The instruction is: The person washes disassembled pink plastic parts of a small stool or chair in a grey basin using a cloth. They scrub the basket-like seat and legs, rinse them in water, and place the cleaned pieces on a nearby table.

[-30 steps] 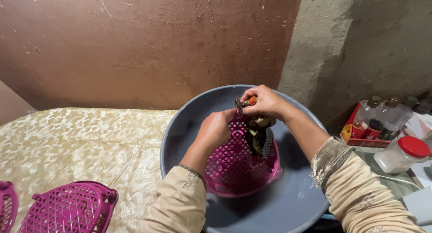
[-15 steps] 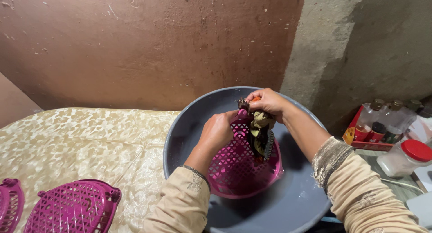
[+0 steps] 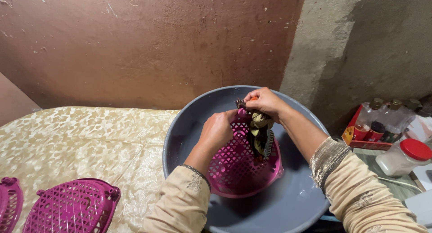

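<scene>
I am gripping the rim of a magenta lattice basket [image 3: 238, 163] with my left hand [image 3: 217, 130], fingers curled tight over its far edge, so it is standing tilted inside the grey basin [image 3: 288, 201]. My right hand [image 3: 265, 101] is clenching a wet rag [image 3: 259, 135], bunched at the top and hanging down against the basket's inner face; the rag is looking mottled, olive and dark brown with a touch of orange near my fingers. The basket's plastic is showing a diamond-hole pattern and a glossy rim. I am counting three such baskets: one in the basin and two lying upside down on the gold patterned cloth [image 3: 81, 143], one [image 3: 72, 208] whole, one [image 3: 8, 201] cut by the frame. One red-capped jar [image 3: 402, 156] is standing at the right.
</scene>
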